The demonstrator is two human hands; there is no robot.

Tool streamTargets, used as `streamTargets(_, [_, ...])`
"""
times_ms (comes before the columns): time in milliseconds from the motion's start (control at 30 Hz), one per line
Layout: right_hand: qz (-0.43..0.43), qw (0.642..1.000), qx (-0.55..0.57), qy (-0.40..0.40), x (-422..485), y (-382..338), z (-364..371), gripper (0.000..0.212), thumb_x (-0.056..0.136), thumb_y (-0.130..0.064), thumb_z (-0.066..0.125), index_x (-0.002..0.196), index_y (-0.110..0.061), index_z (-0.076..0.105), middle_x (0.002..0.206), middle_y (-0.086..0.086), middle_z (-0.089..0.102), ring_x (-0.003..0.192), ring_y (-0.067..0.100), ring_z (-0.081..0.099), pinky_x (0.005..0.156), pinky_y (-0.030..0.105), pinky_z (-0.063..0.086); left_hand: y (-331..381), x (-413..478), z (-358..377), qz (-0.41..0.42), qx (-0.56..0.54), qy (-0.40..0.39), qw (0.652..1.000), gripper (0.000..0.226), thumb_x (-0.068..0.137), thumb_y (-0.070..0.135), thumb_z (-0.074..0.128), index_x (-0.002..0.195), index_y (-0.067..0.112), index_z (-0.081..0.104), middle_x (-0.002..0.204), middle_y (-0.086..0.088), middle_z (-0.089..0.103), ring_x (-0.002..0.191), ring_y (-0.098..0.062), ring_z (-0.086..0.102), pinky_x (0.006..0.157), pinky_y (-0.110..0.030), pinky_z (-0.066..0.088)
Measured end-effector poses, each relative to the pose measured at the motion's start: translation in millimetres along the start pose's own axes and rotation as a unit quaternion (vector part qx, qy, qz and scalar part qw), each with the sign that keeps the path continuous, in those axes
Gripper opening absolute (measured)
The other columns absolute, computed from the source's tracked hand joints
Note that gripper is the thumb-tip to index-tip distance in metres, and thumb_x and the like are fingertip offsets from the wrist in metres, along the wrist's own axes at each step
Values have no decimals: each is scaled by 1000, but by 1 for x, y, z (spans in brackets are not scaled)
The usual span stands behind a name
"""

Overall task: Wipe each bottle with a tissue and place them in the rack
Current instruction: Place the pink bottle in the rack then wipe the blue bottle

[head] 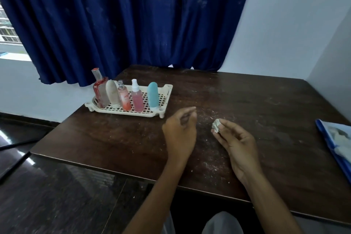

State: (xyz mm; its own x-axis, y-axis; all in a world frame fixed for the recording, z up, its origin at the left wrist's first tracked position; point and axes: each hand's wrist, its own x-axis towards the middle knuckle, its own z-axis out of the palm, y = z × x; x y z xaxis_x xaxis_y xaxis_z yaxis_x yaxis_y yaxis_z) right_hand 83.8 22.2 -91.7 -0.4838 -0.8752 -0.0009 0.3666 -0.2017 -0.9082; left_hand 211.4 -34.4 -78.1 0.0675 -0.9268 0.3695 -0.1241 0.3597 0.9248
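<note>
Dusty dark wooden counter [247, 100], blue curtain [123, 21] behind. All five bottles stand upright in the cream rack [167, 91], so we reckon we're wrapping up. Our right hand [235, 142] pinches the wadded tissue [216, 125]; left hand [180, 131] loosely curled, empty. Just set the tissue aside, clear of the rack.

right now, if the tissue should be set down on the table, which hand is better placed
Right. The right hand already pinches the crumpled tissue just above the table; the left hand holds nothing, and all five bottles stand in the rack.
</note>
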Motion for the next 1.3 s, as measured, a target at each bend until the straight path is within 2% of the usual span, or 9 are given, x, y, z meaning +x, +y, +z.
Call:
streamTargets(167, [-43,997,-54,29,3,-12,-11,19,92,0,65,108,-5,73,103,8,76,100,16,72,81,21,57,2,-22,40,-83,-82,-89,989,18,94,13,67,110,17,76,97,9,77,90,0,71,84,-21,57])
streamTargets(300, [-66,988,-118,68,11,-21,-27,15,89,-6,71,104,-9,73,99,7,76,91,18,74,82,27,58,3,-28,62,-161,-174,-115,965,20,95,3,63,109,11,75,98,-2,77,93,-14,74,81,-27,60])
streamTargets(433, [-90,977,-173,91,18,-31,-47,13,90,-9,72,102,-12,76,94,1,77,88,15,74,83,30,59,7,-28,87,-191,-217,-128,949,18,93,5,67,110,8,74,97,-6,77,92,-15,75,82,-29,60])
streamTargets(667, [-139,915,-343,161,28,-66,-92,19,89,-24,73,106,-31,77,103,-17,74,98,-4,66,88,22,53,23,-28,150,-175,-161,-181,954,17,87,9,75,104,14,76,90,-1,78,85,-12,75,78,-29,60])
streamTargets(900, [-81,850,-380,354,28,-125,-151,15,82,-30,76,96,-24,75,85,-10,75,80,3,70,82,35,58,74,-47,232,-155,-96,-284,941,19,83,1,74,99,11,76,88,1,76,76,0,71,73,-17,56])
streamTargets(967, [-59,838,-384,383,25,-138,-167,14,82,-26,76,94,-21,76,88,-8,75,80,5,71,82,31,58,87,-56,254,-152,-70,-310,936,17,84,-2,70,99,7,75,90,-3,76,75,0,68,72,-16,55])
streamTargets(1067, [-33,808,-402,429,22,-157,-188,13,84,-18,76,96,-12,77,90,-2,75,81,10,70,76,14,51,100,-67,283,-148,-23,-363,920,24,87,-7,60,102,3,76,97,-8,76,84,-6,67,80,-15,54])
streamTargets(1200, [13,786,-418,455,20,-165,-211,13,85,-11,73,96,-6,76,89,4,74,78,11,66,81,30,56,104,-81,311,-181,25,-448,875,34,87,-9,54,111,3,74,107,-11,76,101,-16,70,97,-30,53])
streamTargets(1300, [28,781,-436,446,16,-160,-226,18,85,-13,72,101,-5,77,93,8,76,84,17,70,79,23,52,99,-88,318,-171,74,-489,852,33,90,-4,53,113,7,74,113,-9,74,110,-20,67,102,-31,50])
